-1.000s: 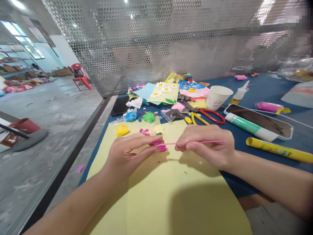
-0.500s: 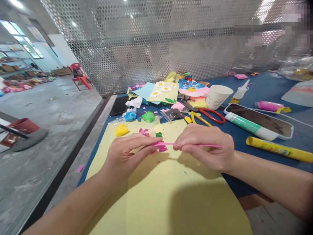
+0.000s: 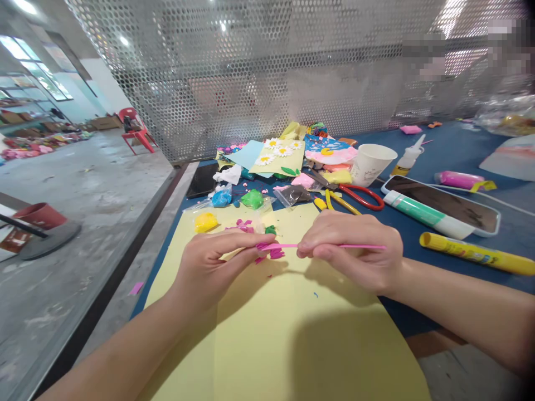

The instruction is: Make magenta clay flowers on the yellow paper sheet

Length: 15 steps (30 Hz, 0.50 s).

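In the left hand [image 3: 203,262] a small magenta piece [image 3: 261,246] is pinched, and by the right hand [image 3: 359,250] a pink stick [image 3: 286,245] is held against it above the yellow paper [image 3: 251,334], so the piece could be dented or torn if too strong pressure is applied.

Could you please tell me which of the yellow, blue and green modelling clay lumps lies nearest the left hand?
The yellow lump, over the yellow paper just beyond the left hand; the blue lump and the green lump both lie farther back.
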### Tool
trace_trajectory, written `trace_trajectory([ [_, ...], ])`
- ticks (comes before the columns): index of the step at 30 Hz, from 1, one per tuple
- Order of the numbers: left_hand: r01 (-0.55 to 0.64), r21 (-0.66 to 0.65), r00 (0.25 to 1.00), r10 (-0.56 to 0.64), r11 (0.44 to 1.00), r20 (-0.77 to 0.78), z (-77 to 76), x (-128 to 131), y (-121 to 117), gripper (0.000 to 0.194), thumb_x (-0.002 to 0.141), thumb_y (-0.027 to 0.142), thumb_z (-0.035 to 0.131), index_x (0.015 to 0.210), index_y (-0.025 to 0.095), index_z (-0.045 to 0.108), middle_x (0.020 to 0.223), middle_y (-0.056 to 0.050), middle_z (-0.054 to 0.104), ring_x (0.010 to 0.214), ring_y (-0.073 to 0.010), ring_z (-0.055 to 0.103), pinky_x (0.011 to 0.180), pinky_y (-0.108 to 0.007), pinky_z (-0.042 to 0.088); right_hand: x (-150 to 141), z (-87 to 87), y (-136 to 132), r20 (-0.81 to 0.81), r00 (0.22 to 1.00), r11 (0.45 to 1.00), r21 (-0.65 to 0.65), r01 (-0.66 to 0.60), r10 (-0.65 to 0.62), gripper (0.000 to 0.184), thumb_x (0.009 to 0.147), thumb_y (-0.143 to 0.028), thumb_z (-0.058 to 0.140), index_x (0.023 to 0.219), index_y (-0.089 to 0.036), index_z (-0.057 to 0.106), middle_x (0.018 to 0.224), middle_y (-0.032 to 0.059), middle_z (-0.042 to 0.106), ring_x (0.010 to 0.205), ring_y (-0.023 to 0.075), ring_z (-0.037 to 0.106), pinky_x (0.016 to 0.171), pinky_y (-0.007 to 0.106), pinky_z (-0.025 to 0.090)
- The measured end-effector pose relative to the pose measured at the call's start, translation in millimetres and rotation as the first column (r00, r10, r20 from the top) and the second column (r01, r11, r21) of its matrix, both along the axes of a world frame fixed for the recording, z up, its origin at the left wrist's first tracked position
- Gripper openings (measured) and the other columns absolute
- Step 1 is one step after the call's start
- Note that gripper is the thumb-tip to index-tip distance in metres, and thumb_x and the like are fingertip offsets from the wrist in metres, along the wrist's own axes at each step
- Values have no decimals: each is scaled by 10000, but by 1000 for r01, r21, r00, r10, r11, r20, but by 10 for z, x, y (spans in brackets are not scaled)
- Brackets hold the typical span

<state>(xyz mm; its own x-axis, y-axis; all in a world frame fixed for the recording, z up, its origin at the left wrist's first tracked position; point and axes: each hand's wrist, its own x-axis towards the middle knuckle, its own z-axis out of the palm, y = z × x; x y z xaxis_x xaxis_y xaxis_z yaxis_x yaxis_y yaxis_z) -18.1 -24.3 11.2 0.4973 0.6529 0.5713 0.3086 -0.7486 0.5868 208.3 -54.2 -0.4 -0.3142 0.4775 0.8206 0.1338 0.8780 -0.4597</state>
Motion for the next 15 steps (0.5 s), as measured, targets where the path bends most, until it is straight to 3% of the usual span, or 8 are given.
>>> trace_trajectory([
  [7,-2,-23,1000,2,1000,8,-10,6,-5,205,832,153,661,947,288,763,855,25,770,775,-156,719,690,-246,562,-8,-14,-7,4,999,999,-11,52,-52,161,880,-66,560,867,-185,667,750,56,721,696,166,675,609,314,516],
  [15,12,-4,1000,-12,1000,-5,7,25,-7,185,833,160,659,931,274,767,824,25,771,746,-163,719,667,-254,568,5,27,-21,-41,999,1000,17,16,-16,184,864,-50,535,826,-164,674,667,61,698,640,169,673,574,311,501],
])
